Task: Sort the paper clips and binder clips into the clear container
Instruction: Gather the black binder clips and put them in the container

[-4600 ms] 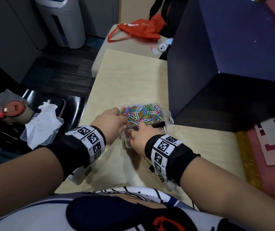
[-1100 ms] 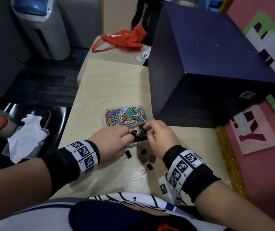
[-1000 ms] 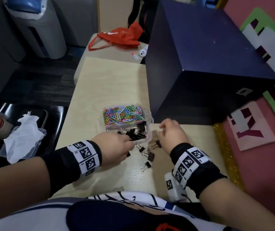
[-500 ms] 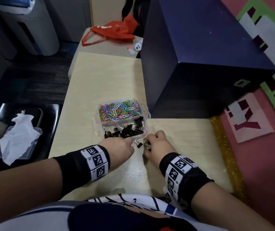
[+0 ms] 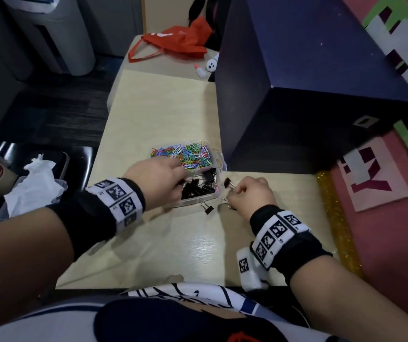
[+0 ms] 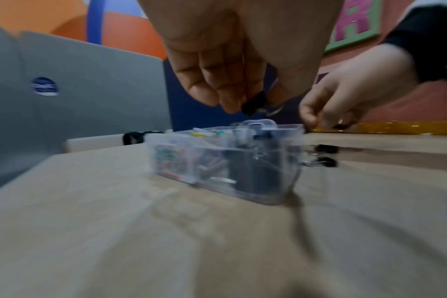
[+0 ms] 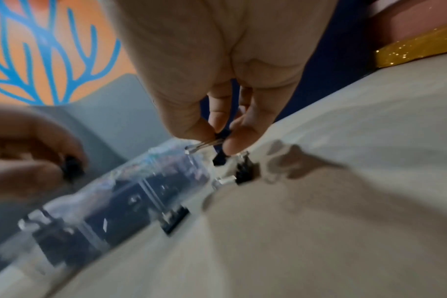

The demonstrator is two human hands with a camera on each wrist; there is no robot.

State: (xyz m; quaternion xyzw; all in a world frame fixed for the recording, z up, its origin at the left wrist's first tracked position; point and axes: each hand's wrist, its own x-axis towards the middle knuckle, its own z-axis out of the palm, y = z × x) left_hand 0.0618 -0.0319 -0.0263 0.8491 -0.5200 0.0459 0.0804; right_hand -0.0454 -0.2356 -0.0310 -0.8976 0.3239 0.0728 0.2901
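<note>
The clear container (image 5: 219, 160) sits mid-table, with coloured paper clips (image 5: 188, 154) in its far compartment and black binder clips (image 5: 198, 190) in the near one. My left hand (image 5: 173, 180) hovers over the near compartment and pinches a black binder clip (image 6: 254, 103) between thumb and fingertips. Just right of the container, my right hand (image 5: 238, 191) pinches another binder clip (image 5: 228, 182) by its wire handles (image 7: 204, 145), a little above the table. Two loose binder clips (image 5: 207, 209) (image 7: 242, 173) lie on the table in front of the container's right corner.
A large dark blue box (image 5: 309, 95) stands right behind the container and fills the table's right side. A red bag (image 5: 173, 43) lies on the far surface. Left of the table, a black tray holds white tissue (image 5: 35, 183). The table edge (image 5: 173, 286) is close to my body.
My left hand rose from the table in front of the container to above the binder clip compartment, carrying a clip. My right hand lifted a binder clip off the table.
</note>
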